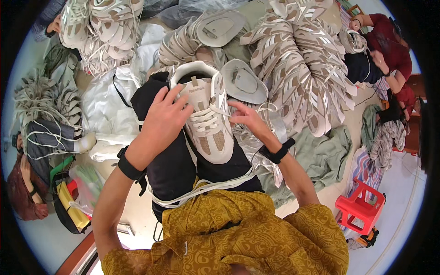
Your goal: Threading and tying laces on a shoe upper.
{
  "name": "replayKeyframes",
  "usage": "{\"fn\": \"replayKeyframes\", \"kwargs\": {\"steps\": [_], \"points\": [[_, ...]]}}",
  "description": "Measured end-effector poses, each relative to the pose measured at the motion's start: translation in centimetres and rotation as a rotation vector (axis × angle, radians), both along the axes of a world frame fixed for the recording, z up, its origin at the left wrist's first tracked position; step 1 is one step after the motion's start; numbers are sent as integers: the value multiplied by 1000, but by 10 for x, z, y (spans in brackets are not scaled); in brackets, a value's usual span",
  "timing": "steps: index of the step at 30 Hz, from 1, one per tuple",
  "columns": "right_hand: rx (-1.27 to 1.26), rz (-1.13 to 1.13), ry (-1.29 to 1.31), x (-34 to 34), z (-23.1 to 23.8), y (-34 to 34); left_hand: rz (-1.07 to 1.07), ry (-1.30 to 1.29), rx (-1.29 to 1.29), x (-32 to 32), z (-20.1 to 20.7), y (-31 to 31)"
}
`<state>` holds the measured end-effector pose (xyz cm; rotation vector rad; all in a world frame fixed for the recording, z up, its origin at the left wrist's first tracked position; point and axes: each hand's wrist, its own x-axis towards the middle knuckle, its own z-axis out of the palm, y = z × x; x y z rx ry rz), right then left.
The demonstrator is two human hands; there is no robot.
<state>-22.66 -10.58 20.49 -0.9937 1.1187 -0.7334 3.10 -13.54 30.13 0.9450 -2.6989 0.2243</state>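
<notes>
A beige and white sneaker (212,143) with brown mesh lies on my black-clad thighs, its toe pointing toward me. White laces (204,120) cross its front below the tongue. My left hand (164,120) holds the shoe's left side, its fingers curved over the edge beside the tongue; the thumb is hidden. At the shoe's right side, my right hand (251,121) pinches a shoelace that runs from the upper, its index finger reaching toward the eyelets. A bundle of loose white laces (201,190) lies across my lap.
Stacked shoe uppers (293,68) fill the far right, with more sneakers (114,23) at the far left. Grey-soled pieces (244,81) lie just beyond my knees. A red stool (360,206) stands at right. Co-workers (389,50) sit on both sides.
</notes>
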Motion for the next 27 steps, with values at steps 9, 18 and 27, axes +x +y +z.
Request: {"fn": "replayKeyframes", "kwargs": {"steps": [9,18,27], "points": [[-52,242,87,-40,113,-31,-98,175,163,7,2,0],[-666,158,-661,-16,201,-156,443,334,478,98,44,-36],[-404,202,213,-9,120,-98,754,-298,158,186,104,-138]]}}
